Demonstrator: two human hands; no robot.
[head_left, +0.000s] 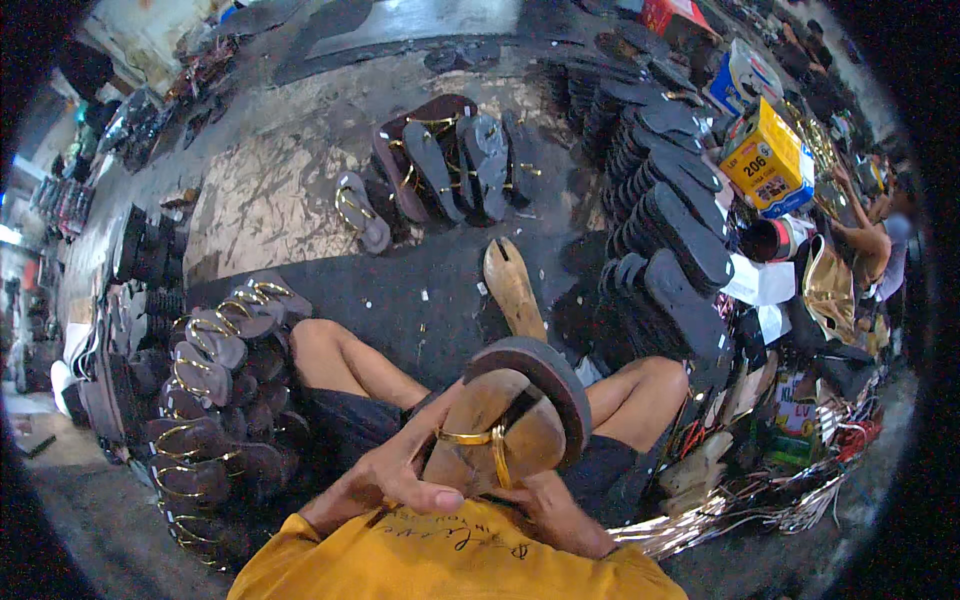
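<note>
In front of my chest is a wooden shoe last (530, 425) with a dark sandal sole (565, 385) behind it and gold straps (468, 438) crossing its wood. My left hand (405, 465) grips the left side of this sandal on its last, thumb along the near edge. Low on the right, my right hand (545, 505) is against the near end; most of its fingers are hidden under the last, so its hold does not show. A second wooden last (514, 285), with a slit in its tip, lies on the dark mat beyond my legs.
Finished-looking sandals with gold straps (205, 370) are heaped at my left. More sandals (435, 170) lie ahead on a worn board (270, 215). Stacked dark soles (670, 230), a yellow box (765, 160) and loose strips (740, 515) crowd my right. Another person's arm (865, 240) shows far right.
</note>
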